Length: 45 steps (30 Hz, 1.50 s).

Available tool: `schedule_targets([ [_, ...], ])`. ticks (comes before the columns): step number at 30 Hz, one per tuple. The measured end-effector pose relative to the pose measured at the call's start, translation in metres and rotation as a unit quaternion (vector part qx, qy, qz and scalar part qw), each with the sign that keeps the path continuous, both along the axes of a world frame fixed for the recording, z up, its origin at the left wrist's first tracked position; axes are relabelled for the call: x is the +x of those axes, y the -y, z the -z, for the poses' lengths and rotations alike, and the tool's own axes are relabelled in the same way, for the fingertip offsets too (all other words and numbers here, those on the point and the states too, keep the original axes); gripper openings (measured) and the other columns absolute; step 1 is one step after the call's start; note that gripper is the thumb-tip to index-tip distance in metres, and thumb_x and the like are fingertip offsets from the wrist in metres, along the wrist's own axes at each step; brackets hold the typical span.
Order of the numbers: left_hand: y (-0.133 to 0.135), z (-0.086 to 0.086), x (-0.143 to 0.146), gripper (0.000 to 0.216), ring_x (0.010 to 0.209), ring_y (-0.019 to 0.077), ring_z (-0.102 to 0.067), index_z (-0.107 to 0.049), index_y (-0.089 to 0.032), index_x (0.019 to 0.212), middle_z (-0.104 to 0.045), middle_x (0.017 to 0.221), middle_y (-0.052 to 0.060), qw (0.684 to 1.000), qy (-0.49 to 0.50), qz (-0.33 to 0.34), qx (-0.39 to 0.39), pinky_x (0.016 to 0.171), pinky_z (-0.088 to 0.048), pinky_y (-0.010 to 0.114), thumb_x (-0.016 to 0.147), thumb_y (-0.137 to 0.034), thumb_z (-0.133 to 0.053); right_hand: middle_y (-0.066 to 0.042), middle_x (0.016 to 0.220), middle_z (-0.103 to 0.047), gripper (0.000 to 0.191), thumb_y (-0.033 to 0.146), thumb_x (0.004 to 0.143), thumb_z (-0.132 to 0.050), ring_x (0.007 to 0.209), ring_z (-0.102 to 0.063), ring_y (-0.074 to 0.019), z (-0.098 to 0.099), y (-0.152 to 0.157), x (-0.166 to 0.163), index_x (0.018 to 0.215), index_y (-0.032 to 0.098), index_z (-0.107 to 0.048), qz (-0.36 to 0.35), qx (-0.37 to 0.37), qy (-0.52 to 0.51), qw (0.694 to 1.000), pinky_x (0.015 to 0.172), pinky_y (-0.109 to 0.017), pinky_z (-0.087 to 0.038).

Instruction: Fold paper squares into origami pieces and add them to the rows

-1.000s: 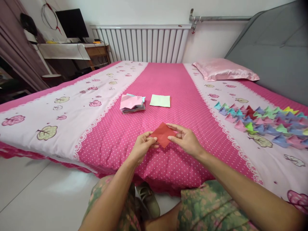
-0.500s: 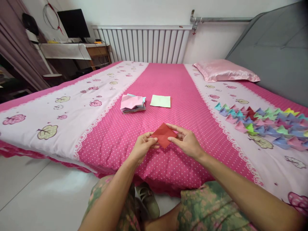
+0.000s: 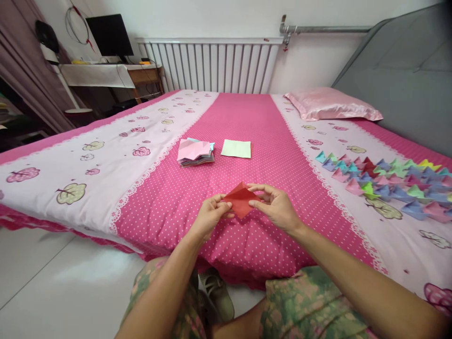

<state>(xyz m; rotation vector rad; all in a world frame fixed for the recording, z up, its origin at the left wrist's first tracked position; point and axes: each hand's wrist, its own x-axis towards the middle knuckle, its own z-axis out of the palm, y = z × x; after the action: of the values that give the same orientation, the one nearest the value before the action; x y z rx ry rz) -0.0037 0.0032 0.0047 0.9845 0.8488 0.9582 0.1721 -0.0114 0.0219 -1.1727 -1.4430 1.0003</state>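
A small folded red paper (image 3: 242,201), diamond-shaped, is held up above the near part of the bed. My left hand (image 3: 211,214) pinches its left corner between thumb and fingers. On the opposite side, my right hand (image 3: 277,207) grips the right corner, thumb in front and fingers behind. The paper's upper layers stand apart, with a darker hollow showing between them. Beyond the hands lie a stack of creased papers (image 3: 194,151), pink on top, and a flat pale green paper (image 3: 236,148) to its right.
Several rows of folded paper boats (image 3: 391,179) in many colours cover the bed's right side. A pink pillow (image 3: 332,104) lies behind them. The pink dotted bedspread (image 3: 243,113) reaches back to a white radiator (image 3: 212,66). A desk (image 3: 143,75) with a monitor stands far left.
The red paper was nearly flat and now gapes along its upper part. My right thumb and fingers have shifted slightly; my left hand keeps its hold.
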Motion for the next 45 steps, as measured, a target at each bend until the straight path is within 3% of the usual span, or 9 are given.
schedule_targets([
  [4,0.002,-0.002,0.002,0.024,0.059,0.0087,-0.06,-0.059,-0.011,0.084,-0.066,0.071,0.004,1.0,0.001,0.002,0.004,0.057,-0.048,0.018,0.065,-0.024,-0.068,-0.007,0.105,-0.063,0.021,0.021,0.064,-0.066,0.091,-0.061,-0.0197,0.004,0.0,0.0,0.084,0.019,-0.059,0.026,0.005,0.043,0.999,0.077,-0.033,-0.049],
  [11,0.005,-0.002,0.003,0.019,0.061,0.0089,-0.062,-0.063,-0.01,0.082,-0.068,0.077,0.006,0.999,0.031,0.018,-0.021,0.06,-0.049,0.017,0.067,-0.021,-0.066,-0.005,0.095,-0.065,0.019,0.025,0.07,-0.061,0.09,-0.059,-0.0191,0.007,0.001,-0.001,0.088,0.021,-0.067,0.015,0.076,0.098,0.992,0.084,-0.035,-0.046],
  [19,0.005,-0.001,0.004,0.011,0.058,0.0092,-0.063,-0.064,-0.009,0.082,-0.068,0.068,0.007,0.99,0.067,0.057,-0.113,0.058,-0.051,0.016,0.073,-0.015,-0.061,-0.002,0.088,-0.064,0.014,0.022,0.07,-0.061,0.088,-0.059,-0.0173,0.004,0.0,-0.001,0.082,0.024,-0.069,-0.01,0.06,0.073,0.995,0.082,-0.033,-0.045],
  [29,0.002,-0.006,0.002,0.014,0.063,0.0113,-0.064,-0.062,-0.008,0.081,-0.068,0.077,0.008,0.984,0.11,0.018,-0.136,0.064,-0.054,0.021,0.076,-0.005,-0.049,-0.004,0.084,-0.061,0.028,0.013,0.067,-0.048,0.075,-0.057,-0.0162,-0.006,0.004,0.004,0.084,0.019,-0.07,-0.069,0.036,0.108,0.991,0.069,-0.029,-0.044],
  [32,0.003,-0.005,0.003,0.012,0.065,0.0119,-0.064,-0.06,-0.009,0.076,-0.067,0.077,0.007,0.984,0.119,0.0,-0.133,0.065,-0.054,0.022,0.074,-0.004,-0.05,-0.005,0.085,-0.063,0.029,0.018,0.072,-0.045,0.078,-0.057,-0.0175,-0.007,0.004,0.006,0.087,0.019,-0.069,-0.098,0.039,0.098,0.99,0.071,-0.03,-0.043],
  [36,0.004,-0.005,0.003,0.017,0.072,0.013,-0.064,-0.062,-0.009,0.081,-0.068,0.084,0.008,0.986,0.125,0.031,-0.109,0.071,-0.053,0.024,0.073,-0.004,-0.049,-0.005,0.08,-0.064,0.019,0.028,0.073,-0.055,0.075,-0.058,-0.0172,-0.004,0.003,0.003,0.081,0.017,-0.07,-0.047,0.027,0.114,0.992,0.069,-0.029,-0.043],
  [40,0.005,-0.006,0.001,0.017,0.076,0.0152,-0.064,-0.063,-0.01,0.087,-0.068,0.086,0.009,0.985,0.138,0.064,-0.083,0.076,-0.05,0.029,0.074,-0.013,-0.051,-0.004,0.08,-0.063,0.013,0.022,0.068,-0.062,0.071,-0.058,-0.0147,0.0,0.001,-0.001,0.079,0.017,-0.069,-0.025,0.039,0.139,0.989,0.068,-0.027,-0.044],
  [45,0.006,-0.001,0.003,0.025,0.069,0.0121,-0.062,-0.066,-0.009,0.087,-0.069,0.081,0.009,0.997,0.019,0.07,-0.026,0.064,-0.047,0.02,0.069,-0.027,-0.065,-0.001,0.074,-0.064,0.01,0.018,0.066,-0.065,0.071,-0.059,-0.0139,0.001,0.002,-0.003,0.075,0.019,-0.068,-0.032,0.064,0.124,0.99,0.068,-0.026,-0.045],
])
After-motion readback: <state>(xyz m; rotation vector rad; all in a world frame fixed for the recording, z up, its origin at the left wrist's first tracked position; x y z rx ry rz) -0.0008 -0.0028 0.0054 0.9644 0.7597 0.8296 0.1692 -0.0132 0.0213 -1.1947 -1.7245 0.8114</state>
